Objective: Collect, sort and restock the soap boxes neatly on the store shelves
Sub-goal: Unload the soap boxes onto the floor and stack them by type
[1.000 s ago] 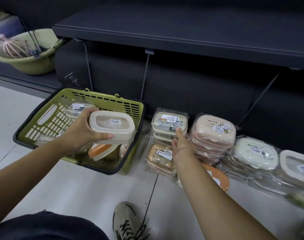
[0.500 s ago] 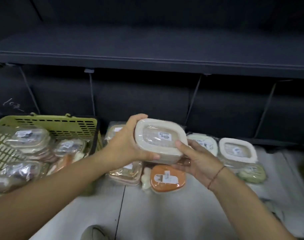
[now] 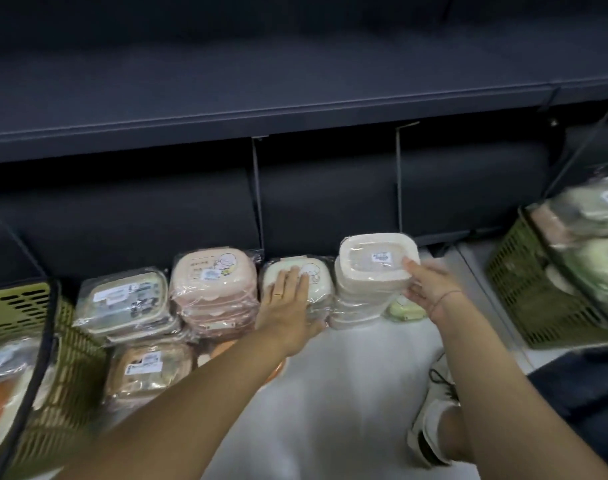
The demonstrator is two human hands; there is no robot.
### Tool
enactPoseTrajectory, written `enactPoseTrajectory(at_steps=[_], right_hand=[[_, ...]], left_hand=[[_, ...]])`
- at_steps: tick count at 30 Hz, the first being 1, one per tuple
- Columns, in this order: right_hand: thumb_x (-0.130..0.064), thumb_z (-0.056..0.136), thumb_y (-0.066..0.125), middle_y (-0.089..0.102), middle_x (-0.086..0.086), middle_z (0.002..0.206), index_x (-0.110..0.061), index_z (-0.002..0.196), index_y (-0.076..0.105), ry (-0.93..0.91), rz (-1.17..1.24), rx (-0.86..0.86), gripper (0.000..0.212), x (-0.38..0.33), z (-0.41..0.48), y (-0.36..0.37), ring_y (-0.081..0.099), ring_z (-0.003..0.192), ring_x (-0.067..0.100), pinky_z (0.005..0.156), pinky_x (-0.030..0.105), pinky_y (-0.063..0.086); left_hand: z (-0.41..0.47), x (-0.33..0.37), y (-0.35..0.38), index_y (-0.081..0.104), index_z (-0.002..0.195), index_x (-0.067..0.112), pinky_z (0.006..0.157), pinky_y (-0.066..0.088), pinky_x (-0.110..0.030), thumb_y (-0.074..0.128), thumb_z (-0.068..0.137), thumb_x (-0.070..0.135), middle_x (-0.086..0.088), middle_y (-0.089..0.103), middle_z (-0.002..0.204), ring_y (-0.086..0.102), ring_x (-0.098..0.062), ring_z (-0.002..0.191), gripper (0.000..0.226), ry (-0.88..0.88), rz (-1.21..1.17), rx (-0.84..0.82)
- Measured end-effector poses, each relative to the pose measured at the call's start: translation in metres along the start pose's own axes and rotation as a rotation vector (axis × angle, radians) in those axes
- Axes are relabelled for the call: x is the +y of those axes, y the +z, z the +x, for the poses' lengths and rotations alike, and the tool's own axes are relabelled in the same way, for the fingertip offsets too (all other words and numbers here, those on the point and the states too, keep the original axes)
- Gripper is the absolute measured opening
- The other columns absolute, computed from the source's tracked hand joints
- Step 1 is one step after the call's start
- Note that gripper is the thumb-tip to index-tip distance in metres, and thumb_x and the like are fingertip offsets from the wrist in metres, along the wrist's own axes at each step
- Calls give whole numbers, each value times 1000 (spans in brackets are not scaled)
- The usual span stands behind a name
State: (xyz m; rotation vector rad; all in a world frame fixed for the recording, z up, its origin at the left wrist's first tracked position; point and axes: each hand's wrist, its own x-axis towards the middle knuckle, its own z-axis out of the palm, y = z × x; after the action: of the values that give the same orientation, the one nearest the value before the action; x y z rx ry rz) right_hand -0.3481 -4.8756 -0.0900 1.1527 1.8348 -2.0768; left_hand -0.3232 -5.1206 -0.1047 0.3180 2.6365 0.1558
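The right hand (image 3: 430,287) is gripping the right end of the cream rectangular clear-windowed plastic soap box (image 3: 373,259), which is lying long axis left-to-right atop a matching stack (image 3: 358,306) at the back edge of the pale floor (image 3: 347,382), while the left hand (image 3: 288,306) is pressing flat-fingered on the white rounded box (image 3: 321,282) just left.

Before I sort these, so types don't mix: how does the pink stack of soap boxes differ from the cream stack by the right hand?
Colour: the pink stack is pale pink, the cream stack off-white. Lid: the pink stack's top has a cartoon print; the cream stack's has a plain translucent panel with a small label. Contact: the right hand touches the cream stack, not the pink stack. Both are film-wrapped.
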Motion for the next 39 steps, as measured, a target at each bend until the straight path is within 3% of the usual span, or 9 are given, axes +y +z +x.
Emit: enactPoseTrajectory(at_steps=[4, 9, 13, 16, 21, 24, 27, 33, 39], right_hand=[[-29, 89, 69, 59, 3, 92, -14, 114, 56, 1, -30, 21, 32, 10, 22, 3, 57, 75, 15, 66, 27, 53], [-45, 86, 67, 60, 4, 113, -22, 125, 58, -51, -211, 160, 46, 18, 28, 5, 56, 110, 28, 106, 44, 41], [-51, 80, 69, 50, 11, 136, -22, 133, 51, -121, -321, 328, 63, 17, 15, 19, 48, 122, 36, 106, 49, 39], [-35, 87, 68, 40, 12, 138, -14, 134, 48, -393, -338, 409, 55, 5, -26, 54, 41, 126, 32, 103, 40, 36], [-22, 86, 70, 44, -10, 113, -23, 113, 55, -862, -272, -140, 31, 18, -139, 163, 54, 102, 10, 91, 21, 44], [-28, 84, 73, 48, -22, 108, -40, 107, 52, -814, -333, -642, 34, 59, -208, 234, 57, 99, 7, 87, 21, 48], [-33, 83, 73, 51, -16, 110, -38, 113, 48, -697, -469, -958, 39, 105, -245, 305, 57, 98, 4, 84, 20, 50], [-45, 85, 68, 52, 5, 134, -14, 135, 42, -312, -786, -1049, 64, 177, -263, 450, 55, 116, 17, 102, 34, 44], [-64, 87, 51, 31, 11, 153, -18, 152, 18, -532, -1478, -973, 87, 222, -250, 524, 39, 134, 34, 101, 45, 40]], left_hand=[[-1, -3, 5, -19, 153, 14, 119, -11, -39, 31, 96, 65, -7, -29, 159, -25, -25, 146, 91, 8, 60, 16], [0, -4, 7, -21, 152, 14, 119, -10, -39, 34, 96, 63, -7, -30, 158, -25, -26, 146, 93, 1, 67, 2], [-8, 0, -5, -16, 154, 14, 119, -11, -38, 33, 97, 63, -7, -26, 160, -24, -23, 147, 90, 18, 33, -30], [-38, -19, -39, -6, 156, 17, 118, -10, -29, 39, 96, 61, -1, -16, 163, -17, -15, 149, 87, 141, -112, 33], [-135, -128, -99, 32, 152, 20, 105, 10, -8, 53, 96, 46, 1, 34, 155, 27, -12, 141, 65, 172, -148, 263], [-193, -226, -94, 39, 148, 20, 100, 17, -6, 49, 94, 53, -2, 43, 150, 38, -15, 136, 64, -132, -191, 285], [-241, -328, -56, 48, 141, 17, 101, 38, -28, 48, 91, 59, -9, 53, 141, 52, -26, 124, 66, -542, -410, 341], [-292, -480, 25, 38, 148, 10, 111, 31, -43, 47, 92, 61, -15, 40, 151, 40, -35, 136, 77, -1088, -760, 355], [-283, -545, 57, 31, 150, 10, 113, 29, -47, 52, 85, 66, -16, 32, 156, 33, -36, 141, 88, -1032, -711, 90]])
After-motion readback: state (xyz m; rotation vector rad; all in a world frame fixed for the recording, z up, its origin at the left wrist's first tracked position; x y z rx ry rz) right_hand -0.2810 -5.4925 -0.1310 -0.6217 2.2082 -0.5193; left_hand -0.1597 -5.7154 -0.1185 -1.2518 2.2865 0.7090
